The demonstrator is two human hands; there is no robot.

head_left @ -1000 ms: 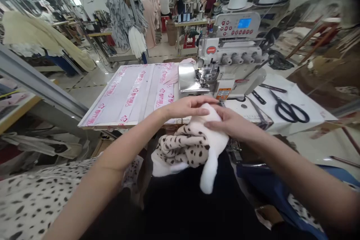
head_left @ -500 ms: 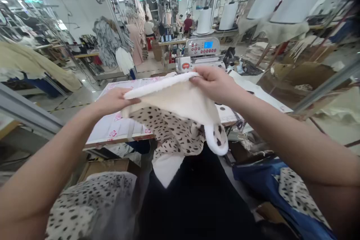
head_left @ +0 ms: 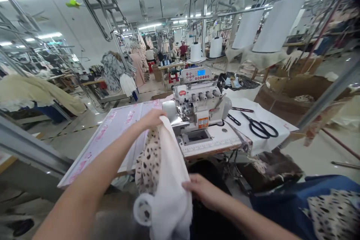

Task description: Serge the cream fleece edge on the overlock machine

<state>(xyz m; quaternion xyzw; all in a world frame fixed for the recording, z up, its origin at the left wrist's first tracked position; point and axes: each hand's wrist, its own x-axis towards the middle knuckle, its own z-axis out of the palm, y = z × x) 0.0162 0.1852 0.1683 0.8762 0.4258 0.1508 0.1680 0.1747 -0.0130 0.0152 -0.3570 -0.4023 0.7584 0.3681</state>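
A white fleecy garment piece (head_left: 173,180) with a spotted fabric side (head_left: 150,161) hangs between my two hands. My left hand (head_left: 154,118) pinches its upper end, close beside the presser area of the overlock sewing machine (head_left: 197,101). Lower down and nearer my body, my right hand (head_left: 198,187) grips the right edge between thumb and fingers. A rounded, white-trimmed loop (head_left: 143,209) dangles at the lower left of the cloth. The bottom of the piece runs out of view.
Black scissors (head_left: 260,127) and a black-handled tool (head_left: 234,120) lie right of the machine. The patterned tabletop (head_left: 112,131) extends left. Large thread cones (head_left: 278,26) stand at upper right. Spotted fabric (head_left: 332,213) rests on blue cloth at lower right.
My left hand has moved right and forward to the machine. My right hand has dropped towards my body, turning the cloth's edge from crosswise to lengthwise. The view has tilted up.
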